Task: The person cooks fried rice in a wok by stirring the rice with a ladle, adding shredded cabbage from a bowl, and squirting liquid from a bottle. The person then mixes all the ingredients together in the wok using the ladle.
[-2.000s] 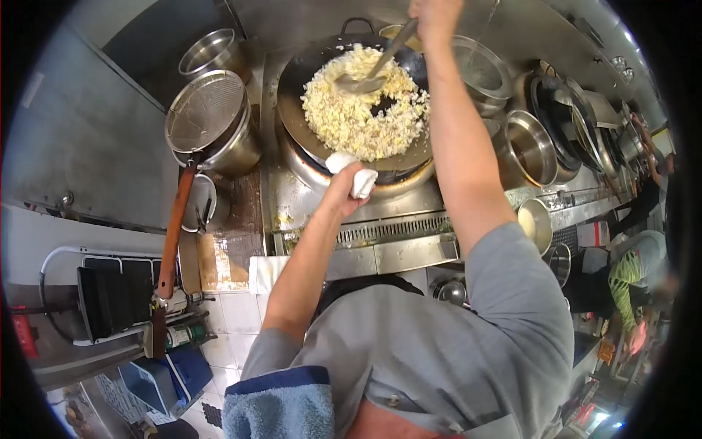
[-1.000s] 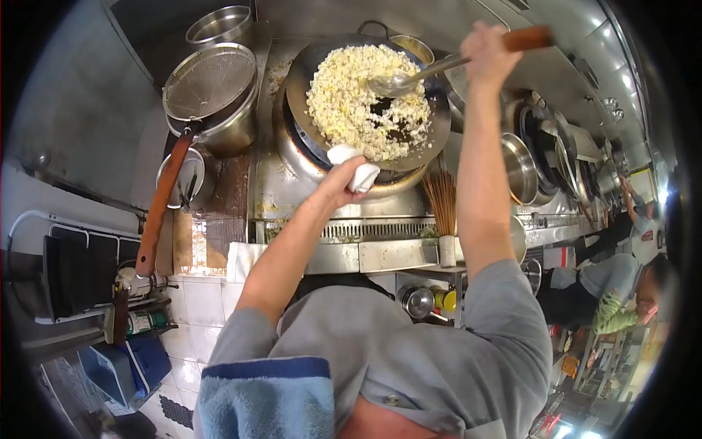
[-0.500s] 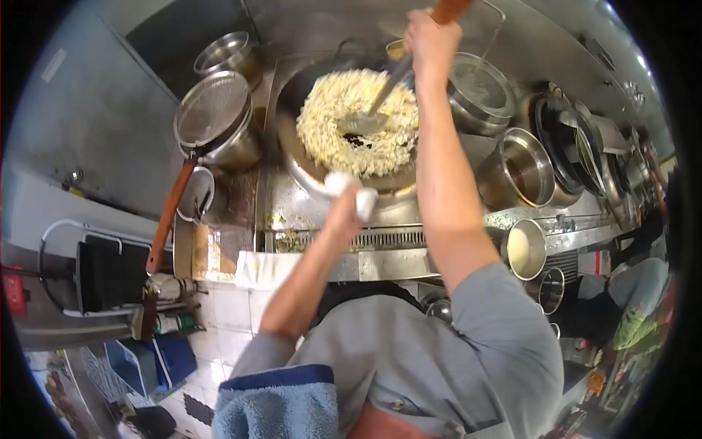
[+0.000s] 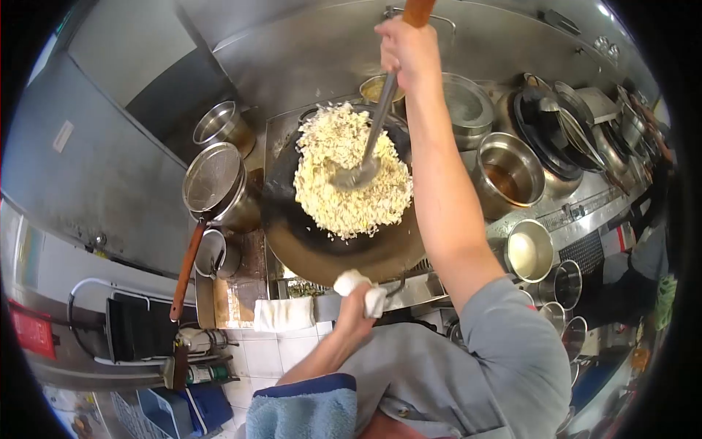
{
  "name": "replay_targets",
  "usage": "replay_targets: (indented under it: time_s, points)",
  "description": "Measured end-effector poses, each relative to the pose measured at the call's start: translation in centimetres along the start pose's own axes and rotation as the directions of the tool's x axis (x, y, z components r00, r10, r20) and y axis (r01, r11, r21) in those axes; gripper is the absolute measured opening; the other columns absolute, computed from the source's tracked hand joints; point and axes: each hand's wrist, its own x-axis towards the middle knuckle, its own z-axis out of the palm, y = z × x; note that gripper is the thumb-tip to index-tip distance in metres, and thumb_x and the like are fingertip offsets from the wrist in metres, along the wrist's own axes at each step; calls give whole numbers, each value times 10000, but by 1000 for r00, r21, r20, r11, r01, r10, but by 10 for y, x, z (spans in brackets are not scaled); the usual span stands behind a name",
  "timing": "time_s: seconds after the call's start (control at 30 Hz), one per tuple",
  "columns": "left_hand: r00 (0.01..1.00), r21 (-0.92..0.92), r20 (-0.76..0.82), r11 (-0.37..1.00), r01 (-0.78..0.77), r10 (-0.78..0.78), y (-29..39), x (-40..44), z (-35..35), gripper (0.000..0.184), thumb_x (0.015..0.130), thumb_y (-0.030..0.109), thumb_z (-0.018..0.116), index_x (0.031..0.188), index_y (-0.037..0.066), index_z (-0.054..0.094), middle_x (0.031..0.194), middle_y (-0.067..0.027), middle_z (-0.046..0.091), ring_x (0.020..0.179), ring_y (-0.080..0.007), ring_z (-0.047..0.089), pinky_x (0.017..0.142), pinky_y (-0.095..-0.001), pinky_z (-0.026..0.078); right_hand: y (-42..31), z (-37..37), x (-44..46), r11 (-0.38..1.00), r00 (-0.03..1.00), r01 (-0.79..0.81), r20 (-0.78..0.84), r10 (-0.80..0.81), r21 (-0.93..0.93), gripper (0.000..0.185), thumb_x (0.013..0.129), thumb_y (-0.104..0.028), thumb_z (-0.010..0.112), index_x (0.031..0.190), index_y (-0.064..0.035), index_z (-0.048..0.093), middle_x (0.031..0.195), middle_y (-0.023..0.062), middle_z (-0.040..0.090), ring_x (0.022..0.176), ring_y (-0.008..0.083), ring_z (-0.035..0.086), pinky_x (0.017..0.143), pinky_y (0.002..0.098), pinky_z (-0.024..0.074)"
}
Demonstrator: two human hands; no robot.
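Observation:
My right hand [image 4: 413, 53] is closed around the shaft of a ladle [image 4: 375, 130], just below its wooden handle. The ladle's bowl rests in a mass of egg fried rice [image 4: 351, 208] inside a large dark wok [image 4: 314, 252]. At the wok's near rim, my left hand [image 4: 355, 314] is closed on a folded white cloth [image 4: 371, 298]. The cloth meets the rim beside a loop handle, and whether the fingers also grip the metal through it is hidden. The wok tilts toward me, with rice heaped from its middle to its far side.
On the left, a strainer [image 4: 212, 178] with a long wooden handle lies across a pot. Another white cloth [image 4: 284, 314] hangs over the counter's front edge. Right of the wok stand a lidded pot [image 4: 462, 106], a pot of brown liquid [image 4: 508, 179] and a pot with pale contents [image 4: 528, 251].
My left hand and cloth have come nearer my body, with the wok drawn and tipped toward me. The rice ring has closed into a heap. The ladle has swung left relative to the wok.

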Motion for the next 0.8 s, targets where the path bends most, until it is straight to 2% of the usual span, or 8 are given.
replay_targets:
  time_s: [0.1,0.2,0.37,0.43,0.47,0.57,0.73,0.8]
  points:
    - [969,9,244,999,-43,40,50,81,0,154,873,241,511,868,88,505,689,-29,564,568,-153,556,510,-277,473,8,-5,-90,979,994,101,-14,-105,-175,178,702,-43,578,571,-64,459,488,-11,424,405,87,380,402,259,290]
    - [984,82,148,991,-110,97,52,101,11,140,882,230,492,894,91,509,714,-34,570,599,-152,554,486,-282,447,76,-4,-71,940,956,139,-205,-209,-312,186,701,-57,564,568,-46,434,486,-4,414,428,89,403,429,265,325]
    - [998,40,-34,998,-48,50,47,6,4,111,881,212,490,903,106,514,757,-32,580,659,-150,574,524,-290,475,6,-1,-10,999,998,24,62,-22,-35,235,728,-85,608,570,-49,438,460,-2,418,358,105,378,364,270,279]
    - [997,92,-26,993,71,-69,66,27,-4,99,881,207,486,888,113,516,747,-30,580,658,-147,573,536,-298,476,18,8,-71,960,983,185,22,-185,-210,258,749,-53,586,567,-91,407,445,-21,396,337,85,366,335,237,254]
    - [960,87,276,996,23,-47,69,83,-25,108,876,221,496,858,116,510,713,-28,569,637,-140,565,523,-293,465,30,13,-89,921,965,256,17,-263,-295,278,760,-36,575,566,-112,392,437,-30,385,327,74,360,320,221,242]
    - [972,92,234,994,-61,38,65,119,-22,103,867,217,510,870,113,508,734,-20,575,645,-138,563,558,-285,464,79,13,-86,851,892,288,-202,-405,-438,270,770,-52,578,553,-100,425,434,-21,412,332,93,386,332,231,278]
    - [969,109,224,986,-126,99,47,11,-47,310,855,115,480,1163,141,455,1015,-22,559,915,-156,577,742,-296,512,1,-64,-73,797,940,305,32,-339,-521,302,843,-320,598,876,-19,607,672,29,574,639,112,551,512,246,412]
    - [990,72,137,997,27,-37,60,37,-50,167,876,162,468,1037,130,495,848,-39,593,693,-164,598,566,-311,508,-23,-68,-149,638,971,173,20,-239,-750,428,860,-361,558,1092,-1,564,827,85,600,732,129,575,520,228,439]
